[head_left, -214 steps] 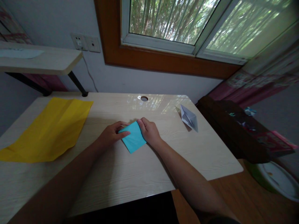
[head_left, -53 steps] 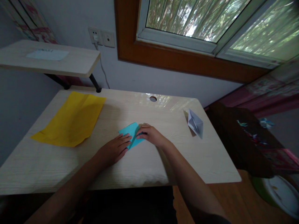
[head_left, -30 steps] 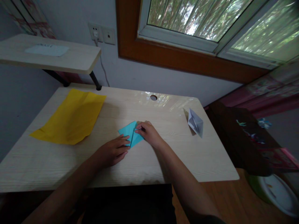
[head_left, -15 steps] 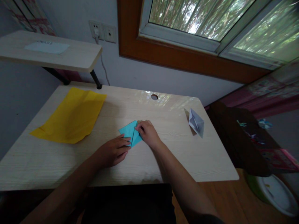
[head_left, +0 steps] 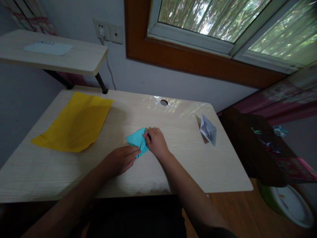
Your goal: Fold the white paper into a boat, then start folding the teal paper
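The folded blue paper (head_left: 135,138) lies flat near the middle of the worktop (head_left: 173,158), its right part hidden under the right hand (head_left: 155,142), which presses it with bent fingers. The left hand (head_left: 119,160) rests open, fingertips on the paper's near edge. Far left lies a yellow sheet (head_left: 74,123).
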The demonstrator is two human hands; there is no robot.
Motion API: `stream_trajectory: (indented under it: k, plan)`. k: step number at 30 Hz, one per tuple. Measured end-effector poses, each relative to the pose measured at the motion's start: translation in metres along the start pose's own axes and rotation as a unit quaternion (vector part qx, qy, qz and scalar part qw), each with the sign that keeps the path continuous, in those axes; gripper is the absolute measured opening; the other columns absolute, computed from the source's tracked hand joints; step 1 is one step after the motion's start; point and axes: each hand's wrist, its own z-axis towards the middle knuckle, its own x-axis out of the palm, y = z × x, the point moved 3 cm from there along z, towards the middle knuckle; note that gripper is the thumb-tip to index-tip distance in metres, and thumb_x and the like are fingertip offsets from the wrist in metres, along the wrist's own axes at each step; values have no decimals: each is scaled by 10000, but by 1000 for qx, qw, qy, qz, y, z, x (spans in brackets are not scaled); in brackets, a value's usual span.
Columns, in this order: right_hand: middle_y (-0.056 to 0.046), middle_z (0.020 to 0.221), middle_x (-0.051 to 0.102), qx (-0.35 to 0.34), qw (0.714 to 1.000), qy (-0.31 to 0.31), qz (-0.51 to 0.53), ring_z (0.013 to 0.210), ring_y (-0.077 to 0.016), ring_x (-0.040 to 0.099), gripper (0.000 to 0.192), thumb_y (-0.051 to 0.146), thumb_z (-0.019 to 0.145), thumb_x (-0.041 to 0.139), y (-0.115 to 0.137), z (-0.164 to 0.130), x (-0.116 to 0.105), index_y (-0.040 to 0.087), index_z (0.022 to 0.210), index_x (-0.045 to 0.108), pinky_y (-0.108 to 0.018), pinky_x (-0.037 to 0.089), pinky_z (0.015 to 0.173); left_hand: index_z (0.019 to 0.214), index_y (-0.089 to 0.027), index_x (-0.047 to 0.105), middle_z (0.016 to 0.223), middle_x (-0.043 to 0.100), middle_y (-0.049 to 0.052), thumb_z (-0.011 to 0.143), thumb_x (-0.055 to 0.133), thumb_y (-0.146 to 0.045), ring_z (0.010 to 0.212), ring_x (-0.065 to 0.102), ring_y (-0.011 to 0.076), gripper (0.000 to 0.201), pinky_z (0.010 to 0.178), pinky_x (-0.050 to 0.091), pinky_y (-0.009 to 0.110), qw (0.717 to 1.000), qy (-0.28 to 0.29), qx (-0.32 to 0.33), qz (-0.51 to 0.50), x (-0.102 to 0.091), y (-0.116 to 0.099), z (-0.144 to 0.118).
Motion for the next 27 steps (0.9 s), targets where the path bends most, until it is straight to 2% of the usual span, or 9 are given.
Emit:
stream_trajectory:
  k: [4,8,17,27]
  plan:
    - [-91,951,658,8,999,18,-31,971,-270,530,116,285,988,552,4,1,-3,214,923,616,-394,420,885,1383,-150,559,1401,607,141,940,534,-128,1193,640,247,444,1021,564,414,1000,10,14,18,2,-1,3]
    - [-95,952,661,-2,999,26,-44,975,-271,532,121,289,988,548,5,3,-4,213,923,617,-394,418,896,1344,-147,597,1361,654,119,945,533,-114,1232,622,234,405,1064,532,417,999,2,39,7,3,-1,5]
    - [-84,951,669,-63,997,32,-19,931,-257,525,104,266,983,556,3,8,-4,209,925,620,-387,412,904,1300,-131,632,1334,673,120,948,553,-130,1219,623,232,361,1054,537,411,999,-9,35,-2,4,0,4]
    - [-98,997,647,-52,997,33,-38,955,-267,509,128,278,1000,514,1,7,-1,205,958,610,-398,408,886,1309,-103,619,1321,675,133,949,553,-122,1214,619,243,367,1045,546,413,999,-4,46,11,1,-4,5]
